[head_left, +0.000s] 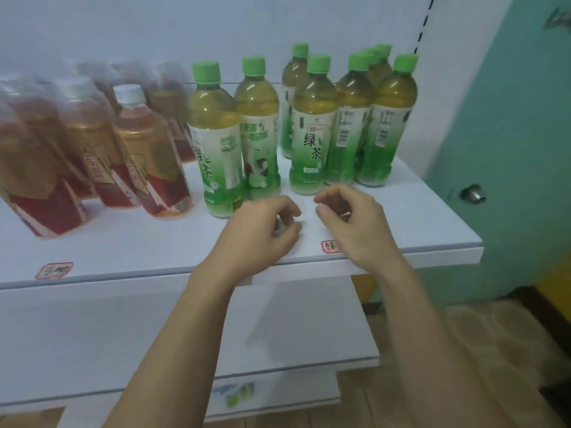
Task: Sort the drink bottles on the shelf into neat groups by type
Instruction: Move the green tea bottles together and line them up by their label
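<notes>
Clear plastic green tea bottles, green-capped with glossy green-and-white labels, are standing grouped at the right of the smooth white shelf. Red tea bottles, white-capped with amber liquid and red labels, are crowding the left, blurred. The left hand and right hand are hovering just before the green bottles, fingers loosely curled and holding nothing. Red-edged labels are sticking near the shelf's front. A round metal knob is showing on the teal door.
</notes>
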Available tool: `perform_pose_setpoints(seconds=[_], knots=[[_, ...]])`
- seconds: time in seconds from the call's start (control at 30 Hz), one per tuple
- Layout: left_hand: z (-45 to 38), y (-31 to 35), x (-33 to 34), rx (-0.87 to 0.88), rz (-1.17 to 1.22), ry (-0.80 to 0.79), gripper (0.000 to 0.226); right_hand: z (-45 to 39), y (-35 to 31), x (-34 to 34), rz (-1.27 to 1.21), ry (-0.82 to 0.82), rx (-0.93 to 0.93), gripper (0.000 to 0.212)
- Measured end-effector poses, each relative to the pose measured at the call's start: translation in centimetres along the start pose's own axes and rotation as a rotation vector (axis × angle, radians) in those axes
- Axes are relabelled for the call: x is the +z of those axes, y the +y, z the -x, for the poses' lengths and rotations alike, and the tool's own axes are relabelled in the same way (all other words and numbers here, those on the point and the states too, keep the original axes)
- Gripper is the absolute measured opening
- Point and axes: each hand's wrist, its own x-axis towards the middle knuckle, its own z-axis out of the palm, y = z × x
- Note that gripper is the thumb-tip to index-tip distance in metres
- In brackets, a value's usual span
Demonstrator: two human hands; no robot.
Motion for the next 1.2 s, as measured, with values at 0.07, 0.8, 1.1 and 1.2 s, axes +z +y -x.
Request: perform_pose_setpoints(seconds=[0.07, 0.8, 1.1, 1.2], knots=[[-0.8, 0.8, 1.0, -0.044, -0.033, 0.022, 0.018, 0.4, 0.3, -0.7, -0.109, 0.010, 0.015, 0.010], [-6.6, 6.6, 6.2, -0.254, -0.068, -0.102, 0.026, -6.9, 6.3, -10.6, -0.314, -0.173, 0.015, 0.022], [-9.3, 8.9, 10.5, -0.516, -0.179, 0.205, 0.014, -13.6, 12.0, -14.7, -0.374, -0.197, -0.075, 0.025], [-9.0, 9.8, 10.8, -0.556, -0.195, 0.266, 0.009, -15.7, 11.6, -13.8, -0.332, -0.273, -0.080, 0.067]])
